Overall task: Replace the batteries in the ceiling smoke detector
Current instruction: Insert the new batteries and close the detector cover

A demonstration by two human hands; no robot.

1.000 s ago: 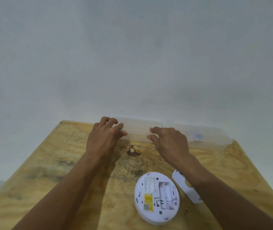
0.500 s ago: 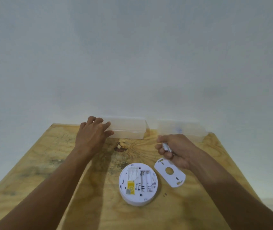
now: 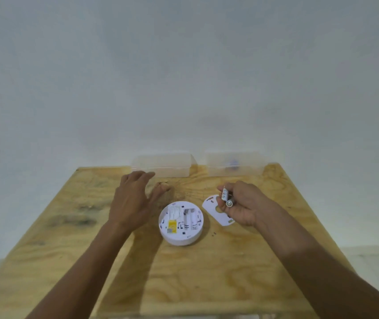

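Right hand (image 3: 241,204) grip: closed around batteries (image 3: 227,197), held off the desk (image 3: 183,272). Looks like two cells side by side, but count is hard to confirm. One round metal end faces the camera; long axis runs from that end up and slightly left, away from the viewer. Fingers curled under, thumb on top.

Left hand (image 3: 133,199) grip: wide, fingers spread, holding nothing. Palm down, above the desk, fingertips near the front edge of the left clear box (image 3: 163,165). Can't tell if it touches the desk or the box.

Smoke detector (image 3: 181,223): white round body, lying back-side up on the desk, between the two hands and a bit nearer the viewer. Battery bay is open, its slots running roughly front-to-back in the right half of the body. Slots look empty, though detail is soft. Yellow label sits in the left half.

Batteries sit up and to the right of the detector, apart from it, not over the bay.

Mounting plate (image 3: 216,212): white, flat on the desk just right of the detector, partly under the right hand. Centre hole visible.

Right clear box (image 3: 235,164): far edge of the desk, beyond the right hand, something bluish inside, too blurred to identify. Both boxes stand against the wall (image 3: 183,77), a gap between them.
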